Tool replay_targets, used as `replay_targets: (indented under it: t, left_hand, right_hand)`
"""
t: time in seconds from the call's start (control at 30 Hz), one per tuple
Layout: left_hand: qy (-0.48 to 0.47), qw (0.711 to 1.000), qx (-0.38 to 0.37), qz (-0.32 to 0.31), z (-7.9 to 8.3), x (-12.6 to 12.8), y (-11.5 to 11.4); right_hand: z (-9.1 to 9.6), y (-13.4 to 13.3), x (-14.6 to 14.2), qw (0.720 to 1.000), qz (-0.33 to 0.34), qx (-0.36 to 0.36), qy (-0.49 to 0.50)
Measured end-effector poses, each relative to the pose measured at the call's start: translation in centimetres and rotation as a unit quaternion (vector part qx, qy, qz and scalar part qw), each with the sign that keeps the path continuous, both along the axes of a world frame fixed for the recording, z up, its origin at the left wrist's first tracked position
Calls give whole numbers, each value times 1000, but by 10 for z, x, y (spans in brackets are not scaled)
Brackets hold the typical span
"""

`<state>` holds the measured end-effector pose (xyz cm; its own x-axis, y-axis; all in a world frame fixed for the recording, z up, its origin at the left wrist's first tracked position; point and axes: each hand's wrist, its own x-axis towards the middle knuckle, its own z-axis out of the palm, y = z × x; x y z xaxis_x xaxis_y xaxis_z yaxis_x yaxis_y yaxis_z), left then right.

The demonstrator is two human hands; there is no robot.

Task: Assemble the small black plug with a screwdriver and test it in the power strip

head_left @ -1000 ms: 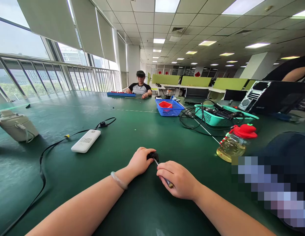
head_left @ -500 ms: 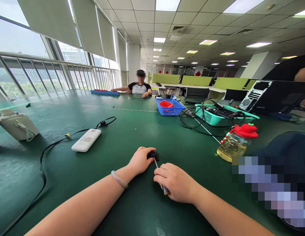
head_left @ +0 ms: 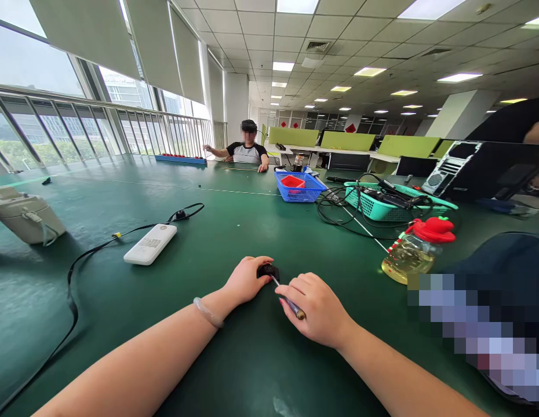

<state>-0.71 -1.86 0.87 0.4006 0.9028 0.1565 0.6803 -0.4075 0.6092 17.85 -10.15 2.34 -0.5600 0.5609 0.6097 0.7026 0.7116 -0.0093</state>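
Note:
On the green table (head_left: 217,324), my left hand (head_left: 247,281) is closed around a small black block-like part (head_left: 269,271), thumb at its near side and fingers at its far side. What exactly the part is cannot be made out. My right hand (head_left: 315,307) grips a screwdriver (head_left: 294,308) by its handle. The thin metal shaft points up and left, and its tip meets the near edge of the black part. The left hand covers some of the part.
To the left lie a white power bank (head_left: 151,244), a black strap (head_left: 73,307) and a beige case (head_left: 26,215). A jar with a red lid (head_left: 411,258), a teal basket of cables (head_left: 374,208) and a blue basket (head_left: 299,194) stand right. A person (head_left: 247,152) sits opposite.
My right hand has shifted up and slightly right, and the screwdriver now slants more to the left. The left hand still holds the black part. The person opposite has lifted one hand.

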Motion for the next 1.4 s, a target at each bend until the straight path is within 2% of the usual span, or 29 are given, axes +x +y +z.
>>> replay_targets:
  t: [0.17, 0.4, 1.4]
  left_hand:
    - [-6, 1000, 1, 2, -1, 0, 0]
    - [-7, 1000, -9, 4, -1, 0, 0]
    - [3, 1000, -4, 2, -1, -1, 1]
  right_hand:
    - [-5, 1, -1, 996, 43, -39, -67]
    - [-6, 1, -1, 993, 29, -68, -97]
    - [-7, 3, -2, 991, 24, -97, -85]
